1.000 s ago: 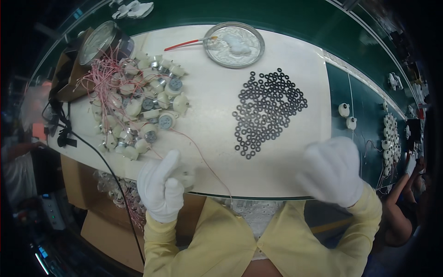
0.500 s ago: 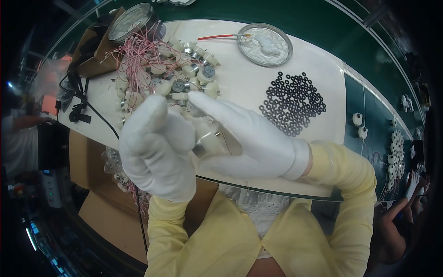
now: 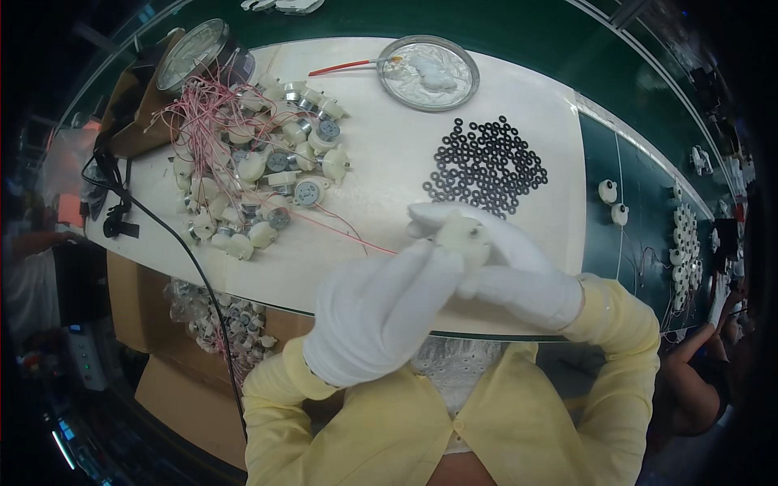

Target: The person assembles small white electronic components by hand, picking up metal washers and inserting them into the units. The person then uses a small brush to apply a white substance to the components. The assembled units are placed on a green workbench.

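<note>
In front of my body both gloved hands meet around one small motor with a cream plastic housing. My left hand pinches it from the left, fingers pressed together. My right hand curls round its right side with thumb and fingers. The glove fingers cover much of the motor's body. A pink wire runs from the motor pile toward my left fingertips; whether it joins the held motor I cannot tell. Just beyond my right hand lies a heap of small black rings.
Several wired motors are piled on the white tabletop's left side. A round dish of whitish paste holds a red-handled brush. A clear tub stands far left, a cardboard box below. Finished-looking motors line the green right-hand surface.
My hands have moved right, away from the motor pile, with the motor between them. My left hand has closed in on it, and its cream housing now shows above the fingers.
</note>
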### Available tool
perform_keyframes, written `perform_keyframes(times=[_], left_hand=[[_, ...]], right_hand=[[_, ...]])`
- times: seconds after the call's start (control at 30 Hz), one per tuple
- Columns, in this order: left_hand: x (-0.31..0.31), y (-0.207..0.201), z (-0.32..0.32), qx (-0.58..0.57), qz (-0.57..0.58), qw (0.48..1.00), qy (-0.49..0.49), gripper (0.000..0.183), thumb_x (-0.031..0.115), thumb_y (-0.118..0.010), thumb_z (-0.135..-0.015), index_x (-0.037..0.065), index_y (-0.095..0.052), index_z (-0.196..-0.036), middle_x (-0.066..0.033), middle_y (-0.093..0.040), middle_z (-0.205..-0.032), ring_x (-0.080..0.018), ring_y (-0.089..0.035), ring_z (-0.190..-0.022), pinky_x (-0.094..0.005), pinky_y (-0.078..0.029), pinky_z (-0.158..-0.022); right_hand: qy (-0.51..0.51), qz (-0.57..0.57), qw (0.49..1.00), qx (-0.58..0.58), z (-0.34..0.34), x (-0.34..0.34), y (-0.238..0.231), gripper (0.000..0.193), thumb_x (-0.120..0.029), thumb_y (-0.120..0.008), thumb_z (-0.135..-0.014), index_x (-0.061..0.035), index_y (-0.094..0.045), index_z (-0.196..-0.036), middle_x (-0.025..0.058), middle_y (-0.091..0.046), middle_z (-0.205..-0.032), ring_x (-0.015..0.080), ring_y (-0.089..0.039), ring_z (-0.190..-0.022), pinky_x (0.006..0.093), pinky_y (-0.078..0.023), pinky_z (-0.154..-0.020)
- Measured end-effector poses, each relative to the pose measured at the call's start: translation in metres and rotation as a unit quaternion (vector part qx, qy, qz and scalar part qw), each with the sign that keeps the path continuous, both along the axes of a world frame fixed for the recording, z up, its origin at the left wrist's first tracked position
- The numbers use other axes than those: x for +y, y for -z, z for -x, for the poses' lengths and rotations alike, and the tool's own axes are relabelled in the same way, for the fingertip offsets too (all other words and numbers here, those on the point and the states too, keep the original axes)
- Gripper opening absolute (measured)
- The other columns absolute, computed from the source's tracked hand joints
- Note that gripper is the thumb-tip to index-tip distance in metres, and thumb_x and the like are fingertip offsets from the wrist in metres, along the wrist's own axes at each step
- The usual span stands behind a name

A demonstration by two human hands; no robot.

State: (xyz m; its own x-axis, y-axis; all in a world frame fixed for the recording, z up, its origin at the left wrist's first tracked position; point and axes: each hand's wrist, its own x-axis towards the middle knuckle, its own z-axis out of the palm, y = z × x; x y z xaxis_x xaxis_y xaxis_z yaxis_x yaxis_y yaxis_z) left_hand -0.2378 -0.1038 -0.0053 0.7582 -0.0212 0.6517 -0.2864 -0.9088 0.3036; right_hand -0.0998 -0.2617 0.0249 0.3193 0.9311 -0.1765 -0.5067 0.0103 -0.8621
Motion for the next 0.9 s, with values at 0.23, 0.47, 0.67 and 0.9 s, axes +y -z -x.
perform_keyframes(times=[0.23, 0.47, 0.67, 0.9], left_hand=[[0.021, -0.009, 0.016, 0.123, -0.006, 0.992, 0.024, 0.045, 0.005, -0.077, -0.081, 0.003, -0.069, -0.125, -0.0144, -0.07, -0.111, -0.0299, -0.065, -0.087, -0.0405, -0.052, -0.073], [0.059, 0.021, -0.017, 0.128, -0.188, 0.923, -0.311, 0.039, 0.023, -0.077, -0.09, 0.012, -0.069, -0.126, -0.009, -0.067, -0.103, -0.0312, -0.062, -0.091, -0.0428, -0.051, -0.078], [0.049, 0.015, -0.018, 0.15, -0.145, 0.944, -0.254, 0.025, 0.019, -0.078, -0.089, 0.01, -0.07, -0.111, -0.0081, -0.063, -0.097, -0.0314, -0.06, -0.087, -0.0435, -0.049, -0.076], [0.057, 0.027, 0.001, 0.104, -0.08, 0.973, -0.188, 0.022, 0.007, -0.074, -0.092, 0.007, -0.07, -0.114, -0.0085, -0.064, -0.097, -0.029, -0.059, -0.083, -0.041, -0.048, -0.076]], right_hand=[[0.002, 0.039, 0.984, 0.172, -0.02, -0.106, -0.007, 0.078, -0.021, -0.08, -0.089, 0.0038, -0.045, -0.154, 0.0099, -0.072, -0.097, 0.0136, -0.066, -0.082, 0.0273, -0.051, -0.071], [-0.126, 0.326, 0.855, -0.383, -0.039, -0.14, -0.04, 0.044, -0.034, -0.081, -0.088, -0.0008, -0.071, -0.115, 0.0073, -0.069, -0.072, 0.0241, -0.068, -0.064, 0.0353, -0.052, -0.06], [-0.057, 0.387, 0.574, -0.72, -0.051, -0.133, -0.011, 0.039, -0.045, -0.079, -0.084, -0.0081, -0.065, -0.08, 0.0117, -0.063, -0.062, 0.0323, -0.065, -0.057, 0.043, -0.05, -0.054], [0.021, 0.334, 0.6, -0.727, -0.066, -0.102, 0.005, 0.034, -0.037, -0.076, -0.088, -0.0065, -0.068, -0.102, 0.0124, -0.07, -0.076, 0.0307, -0.069, -0.066, 0.0406, -0.053, -0.06]])
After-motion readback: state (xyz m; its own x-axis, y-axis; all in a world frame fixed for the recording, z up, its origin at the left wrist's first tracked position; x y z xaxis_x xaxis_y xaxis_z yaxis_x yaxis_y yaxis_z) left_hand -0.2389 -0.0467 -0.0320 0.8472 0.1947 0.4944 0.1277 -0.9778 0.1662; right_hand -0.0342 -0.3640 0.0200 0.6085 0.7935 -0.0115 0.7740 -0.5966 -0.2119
